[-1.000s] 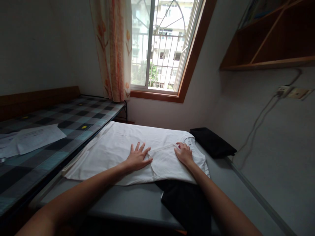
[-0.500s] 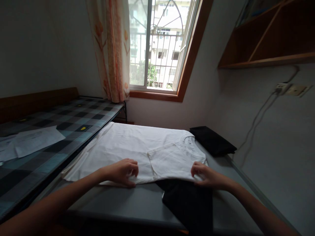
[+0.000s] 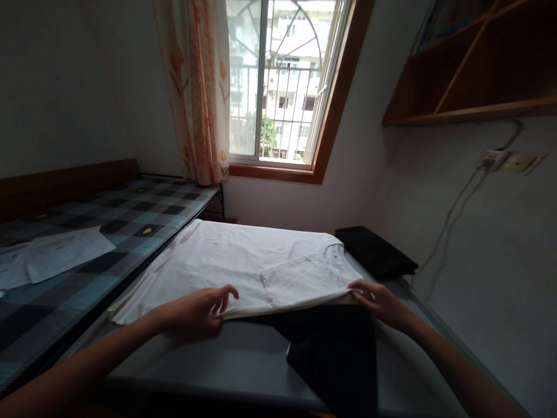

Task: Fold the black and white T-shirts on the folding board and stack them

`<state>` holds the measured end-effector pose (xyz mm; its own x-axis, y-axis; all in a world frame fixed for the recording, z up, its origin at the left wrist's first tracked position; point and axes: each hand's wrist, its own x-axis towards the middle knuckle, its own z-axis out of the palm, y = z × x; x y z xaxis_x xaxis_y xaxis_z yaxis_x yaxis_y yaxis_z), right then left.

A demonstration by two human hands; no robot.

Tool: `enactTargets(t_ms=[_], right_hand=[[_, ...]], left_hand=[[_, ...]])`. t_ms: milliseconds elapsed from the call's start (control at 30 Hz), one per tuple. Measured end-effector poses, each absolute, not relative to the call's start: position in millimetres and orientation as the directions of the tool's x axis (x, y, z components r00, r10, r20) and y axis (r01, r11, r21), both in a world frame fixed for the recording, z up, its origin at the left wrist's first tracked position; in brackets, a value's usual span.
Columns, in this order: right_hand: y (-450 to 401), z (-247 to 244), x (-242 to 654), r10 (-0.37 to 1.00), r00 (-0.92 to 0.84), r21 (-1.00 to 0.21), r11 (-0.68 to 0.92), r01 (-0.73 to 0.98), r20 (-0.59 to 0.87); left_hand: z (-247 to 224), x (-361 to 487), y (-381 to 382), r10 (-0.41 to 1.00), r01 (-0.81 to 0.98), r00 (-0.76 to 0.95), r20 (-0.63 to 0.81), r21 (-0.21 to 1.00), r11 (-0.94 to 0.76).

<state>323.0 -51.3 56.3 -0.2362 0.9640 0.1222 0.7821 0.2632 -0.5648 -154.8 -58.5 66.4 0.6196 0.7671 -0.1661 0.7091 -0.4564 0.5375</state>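
Observation:
A white T-shirt lies on a grey table, its neckline at the right and one sleeve folded in over the body. My left hand pinches the near edge of the shirt between thumb and fingers, the index finger raised. At the shoulder end, my right hand grips the near edge, which is lifted a little off the table. Under and in front of the shirt, a black cloth hangs over the table's front edge.
A folded black item lies at the table's back right, against the wall. On the left stands a bed with a checked cover and papers. Cables hang from a wall socket below a wooden shelf.
My right hand has moved up and right and now lifts the shirt's near edge. My left hand has shifted left along the edge. More of the black cloth shows.

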Motion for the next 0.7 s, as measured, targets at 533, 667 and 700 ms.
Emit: enactTargets(t_ms=[533, 667, 700], right_hand=[[-9, 36, 327, 0.961, -0.044, -0.713, 0.233, 0.661, 0.273], [15, 45, 327, 0.935, 0.026, -0.726, 0.257, 0.638, 0.354], [23, 48, 327, 0.925, 0.041, -0.724, 0.268, 0.636, 0.378]], left_hand=[[81, -315, -4, 0.939, 0.837, 0.309, -0.153, 0.513, -0.192], [92, -322, 38, 0.993, 0.826, 0.109, 0.053, 0.551, -0.120], [94, -320, 48, 0.992, 0.829, 0.067, 0.106, 0.547, -0.114]])
